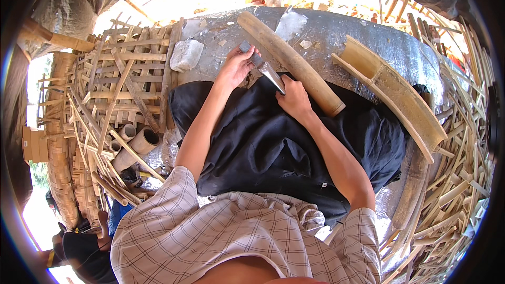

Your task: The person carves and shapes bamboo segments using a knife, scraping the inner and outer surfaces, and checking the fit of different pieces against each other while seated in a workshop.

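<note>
Grey block (256, 60) and metal blade (271, 77) are both held just left of the bamboo pole (286, 59) — block's pinched in the left hand (236, 68), blade's gripped by the right hand (295, 100). Split bamboo piece (405, 97) is seen right of the pole, and a chunky white lump (186, 56) can be spotted well to its left.

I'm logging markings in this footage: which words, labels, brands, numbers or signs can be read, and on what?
None is clear enough to quote.
Small white patch on the black cloth: too small to read.
Metal blade and grey block: no text visible.
Bright far edge: too blurred to tell.
</note>
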The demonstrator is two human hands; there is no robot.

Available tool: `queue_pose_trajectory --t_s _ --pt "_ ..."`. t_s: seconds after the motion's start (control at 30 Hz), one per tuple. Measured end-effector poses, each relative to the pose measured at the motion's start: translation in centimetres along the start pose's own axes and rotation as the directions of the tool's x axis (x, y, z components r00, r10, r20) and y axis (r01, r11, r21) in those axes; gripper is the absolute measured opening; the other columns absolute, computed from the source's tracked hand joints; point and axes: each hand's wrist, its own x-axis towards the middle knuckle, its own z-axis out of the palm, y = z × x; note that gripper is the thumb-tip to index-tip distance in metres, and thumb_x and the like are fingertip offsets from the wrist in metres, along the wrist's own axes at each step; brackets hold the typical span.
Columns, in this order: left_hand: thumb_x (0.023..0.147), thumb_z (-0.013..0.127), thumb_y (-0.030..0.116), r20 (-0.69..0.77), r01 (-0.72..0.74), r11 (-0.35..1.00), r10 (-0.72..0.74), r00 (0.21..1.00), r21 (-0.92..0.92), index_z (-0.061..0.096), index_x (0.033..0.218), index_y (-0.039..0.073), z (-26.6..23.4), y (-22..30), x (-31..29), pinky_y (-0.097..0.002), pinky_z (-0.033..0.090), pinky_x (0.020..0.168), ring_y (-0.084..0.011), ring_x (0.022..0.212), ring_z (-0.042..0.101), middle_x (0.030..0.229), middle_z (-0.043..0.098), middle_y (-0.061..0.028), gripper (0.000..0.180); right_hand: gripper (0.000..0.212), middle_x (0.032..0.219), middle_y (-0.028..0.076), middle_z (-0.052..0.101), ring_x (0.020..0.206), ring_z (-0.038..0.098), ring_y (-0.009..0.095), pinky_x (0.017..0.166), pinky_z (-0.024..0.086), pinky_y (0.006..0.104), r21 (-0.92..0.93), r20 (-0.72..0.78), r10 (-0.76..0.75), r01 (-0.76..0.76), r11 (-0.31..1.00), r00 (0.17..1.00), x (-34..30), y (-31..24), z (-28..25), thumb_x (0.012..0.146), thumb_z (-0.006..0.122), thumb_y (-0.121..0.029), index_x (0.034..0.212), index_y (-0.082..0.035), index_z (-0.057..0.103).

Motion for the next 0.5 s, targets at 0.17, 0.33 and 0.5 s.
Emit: queue_pose_trajectory --t_s 0.17,0.33,0.5 --pt "0.097 0.071 0.011 -0.047 -0.012 1.000 0.010 0.999 -0.026 0.065 0.111 0.007 -0.20 -0.21 0.14 -0.0383 0.057 0.093 -0.0210 0.104 0.066 0.105 0.067 -0.0068 0.015 0.036 0.099 0.029 0.070 0.098 0.067 0.049 0.088 0.055 0.0547 0.007 0.005 -0.002 0.002 1.000 1.000 -0.08 -0.16 -0.07 0.082 0.072 -0.012 0.114 0.000 0.061" --pt "0.097 0.072 0.014 -0.052 -0.021 0.999 0.019 0.998 -0.038 0.064 0.108 0.007 -0.16 -0.23 0.13 -0.0391 0.057 0.091 -0.0211 0.102 0.066 0.104 0.066 -0.0068 0.016 0.036 0.098 0.029 0.069 0.098 0.067 0.049 0.088 0.055 0.0552 -0.011 0.002 -0.009 0.009 1.000 1.000 -0.10 -0.10 -0.05 0.082 0.072 -0.012 0.114 -0.001 0.061" --pt "0.099 0.071 0.020 -0.085 0.008 0.999 -0.012 0.996 -0.054 0.062 0.106 0.006 0.08 -0.03 0.04 -0.0374 0.056 0.090 -0.0215 0.101 0.066 0.103 0.066 -0.0073 0.018 0.036 0.098 0.030 0.069 0.098 0.066 0.049 0.088 0.054 0.0556 -0.008 -0.003 -0.013 0.013 1.000 1.000 -0.14 -0.03 -0.02 0.082 0.072 -0.011 0.114 0.000 0.061"
